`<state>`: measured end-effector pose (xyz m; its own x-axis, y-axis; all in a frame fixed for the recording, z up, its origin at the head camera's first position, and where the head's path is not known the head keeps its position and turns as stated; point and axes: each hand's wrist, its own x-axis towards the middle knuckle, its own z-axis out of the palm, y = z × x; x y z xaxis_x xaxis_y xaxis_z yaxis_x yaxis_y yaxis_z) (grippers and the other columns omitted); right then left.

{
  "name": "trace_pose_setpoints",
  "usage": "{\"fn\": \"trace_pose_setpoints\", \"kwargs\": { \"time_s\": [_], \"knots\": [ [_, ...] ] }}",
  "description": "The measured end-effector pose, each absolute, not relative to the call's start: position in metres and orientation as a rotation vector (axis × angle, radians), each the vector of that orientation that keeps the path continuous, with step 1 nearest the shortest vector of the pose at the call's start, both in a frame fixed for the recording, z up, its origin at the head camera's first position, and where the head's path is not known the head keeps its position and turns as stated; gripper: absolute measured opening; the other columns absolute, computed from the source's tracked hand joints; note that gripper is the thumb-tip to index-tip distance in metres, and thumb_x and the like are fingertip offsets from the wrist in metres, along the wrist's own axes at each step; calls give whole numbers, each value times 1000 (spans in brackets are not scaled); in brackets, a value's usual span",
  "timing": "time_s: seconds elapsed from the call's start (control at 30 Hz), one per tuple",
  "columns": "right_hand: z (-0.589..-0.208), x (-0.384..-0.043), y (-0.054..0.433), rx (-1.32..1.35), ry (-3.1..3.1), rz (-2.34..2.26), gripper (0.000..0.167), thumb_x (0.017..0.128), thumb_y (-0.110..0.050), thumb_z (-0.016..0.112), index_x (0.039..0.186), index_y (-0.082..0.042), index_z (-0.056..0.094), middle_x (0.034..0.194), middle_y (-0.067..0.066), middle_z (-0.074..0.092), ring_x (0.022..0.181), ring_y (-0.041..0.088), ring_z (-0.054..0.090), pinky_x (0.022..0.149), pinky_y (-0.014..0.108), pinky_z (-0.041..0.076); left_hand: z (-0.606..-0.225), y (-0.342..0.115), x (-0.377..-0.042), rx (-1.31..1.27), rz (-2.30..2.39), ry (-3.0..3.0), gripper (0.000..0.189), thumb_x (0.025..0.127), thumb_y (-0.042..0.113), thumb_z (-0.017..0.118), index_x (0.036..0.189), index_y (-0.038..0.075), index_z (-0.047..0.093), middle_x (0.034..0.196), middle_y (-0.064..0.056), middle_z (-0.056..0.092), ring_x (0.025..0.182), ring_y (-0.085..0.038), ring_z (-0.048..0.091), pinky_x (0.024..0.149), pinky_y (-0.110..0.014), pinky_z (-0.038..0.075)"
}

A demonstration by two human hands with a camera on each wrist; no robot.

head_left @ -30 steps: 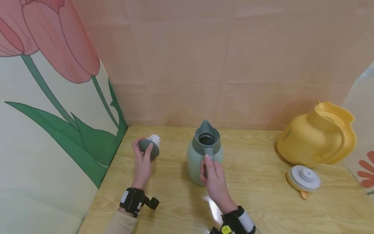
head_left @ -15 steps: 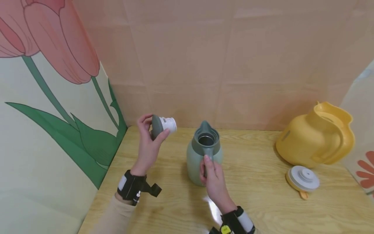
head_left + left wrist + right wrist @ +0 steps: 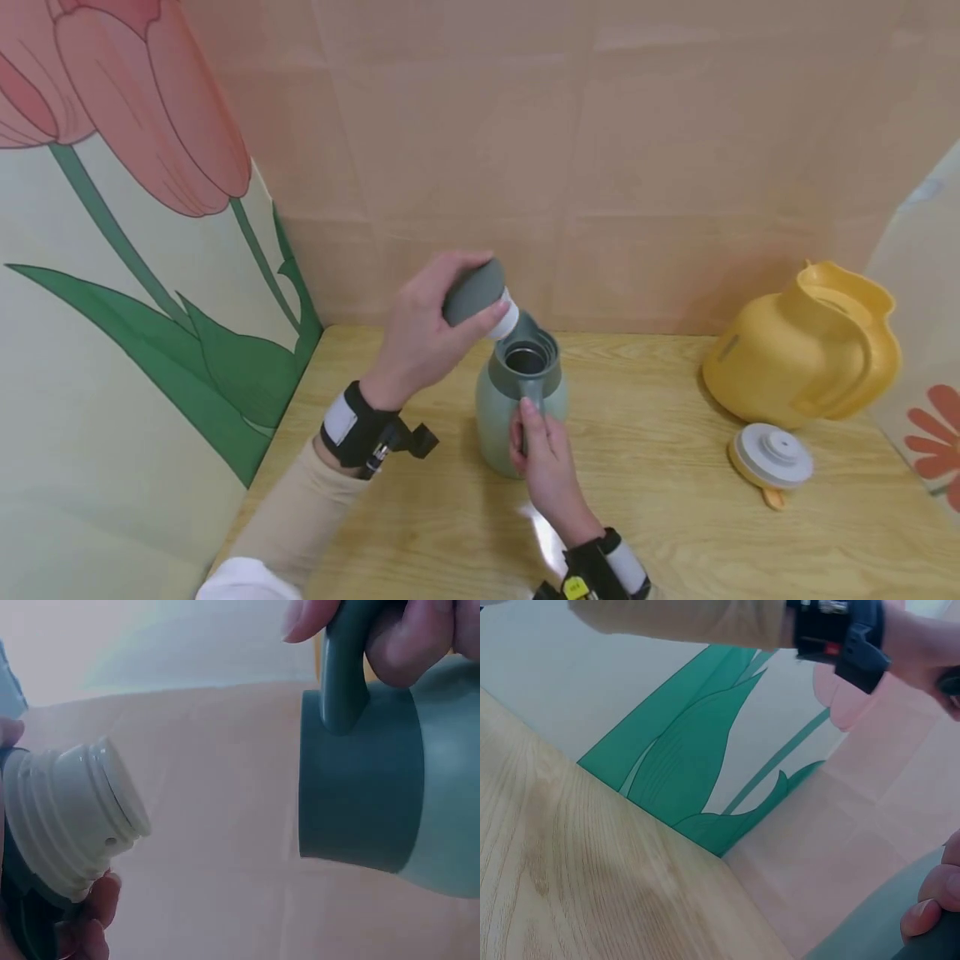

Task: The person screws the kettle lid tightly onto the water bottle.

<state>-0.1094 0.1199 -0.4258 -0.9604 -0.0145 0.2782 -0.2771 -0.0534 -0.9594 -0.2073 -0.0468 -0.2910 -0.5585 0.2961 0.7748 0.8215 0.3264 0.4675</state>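
My left hand (image 3: 431, 329) grips a dark grey-green lid (image 3: 474, 292) by its cap, above and left of the green thermos jug's mouth. The lid is tilted; its white threaded stopper (image 3: 82, 802) points toward the jug, with a gap between them in the left wrist view. The green thermos jug (image 3: 495, 417) stands upright on the table, its round mouth uncovered. My right hand (image 3: 551, 467) holds the jug's handle (image 3: 349, 667), fingers curled round it. In the right wrist view, only some fingers (image 3: 937, 892) and part of the jug show.
At the right of the wooden table (image 3: 645, 517) a yellow jug (image 3: 780, 358) stands without its lid. In front of it lies a yellow lid with a white underside (image 3: 776, 454). A pink wall sheet (image 3: 465, 150) backs the table, and a tulip-printed sheet (image 3: 97, 367) borders the left side.
My left hand has lifted the lid from low on the left, turned it stopper-side toward the jug, and carried it right to near the mouth. The right hand keeps its hold.
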Motion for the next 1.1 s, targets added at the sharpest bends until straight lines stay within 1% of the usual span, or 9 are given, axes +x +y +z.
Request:
{"fn": "trace_pose_setpoints", "kwargs": {
  "time_s": [0.1,0.2,0.3,0.4,0.5,0.67,0.93,1.1],
  "knots": [
    [-425,-109,120,324,-2020,2129,51,114,-33,31,77,0,45,53,4,33,43,16,31,41,27,26,-285,-36,-210,-1054,-1064,-2054,50,91,47,69,130,16,67,121,1,66,98,-11,61,70,-29,52],
    [-425,-109,119,340,-2016,2129,52,114,-34,30,77,0,44,53,3,33,43,16,30,40,27,25,-284,-27,-214,-1113,-942,-2091,49,91,50,69,129,19,69,119,1,67,97,-11,63,70,-27,52],
    [-424,-109,118,351,-2011,2127,52,114,-34,30,75,-1,43,53,1,33,43,15,29,40,26,24,-287,-19,-219,-1165,-816,-2118,49,91,52,68,128,20,72,118,-1,68,100,-14,63,79,-31,51],
    [-424,-108,116,372,-2005,2122,52,114,-32,30,74,-1,43,52,0,32,42,14,28,39,26,23,-293,-15,-222,-1189,-695,-2159,49,92,55,66,130,23,72,119,-2,68,107,-19,61,91,-38,46],
    [-424,-108,115,389,-2005,2114,52,114,-31,29,74,-2,43,52,-1,32,42,15,28,39,26,23,-301,-13,-224,-1211,-626,-2204,50,93,56,65,133,26,70,122,-2,66,112,-21,58,95,-41,42],
    [-424,-107,115,396,-2001,2111,51,114,-29,28,73,-2,42,52,-2,31,41,14,27,38,26,23,-313,-11,-225,-1232,-565,-2252,53,93,59,65,136,29,67,127,-2,63,116,-21,54,96,-41,41],
    [-423,-106,115,369,-2007,2109,52,114,-31,29,73,-2,42,52,-2,31,42,13,28,39,26,23,-325,-9,-223,-1262,-520,-2280,53,94,59,64,137,29,67,129,-2,62,116,-21,54,92,-38,42],
    [-424,-105,115,377,-1998,2106,52,114,-30,29,72,-2,41,51,-3,31,41,12,27,38,26,22,-334,-7,-221,-1266,-485,-2291,52,93,59,64,135,30,68,129,0,63,117,-20,53,93,-38,43]
  ]
}}
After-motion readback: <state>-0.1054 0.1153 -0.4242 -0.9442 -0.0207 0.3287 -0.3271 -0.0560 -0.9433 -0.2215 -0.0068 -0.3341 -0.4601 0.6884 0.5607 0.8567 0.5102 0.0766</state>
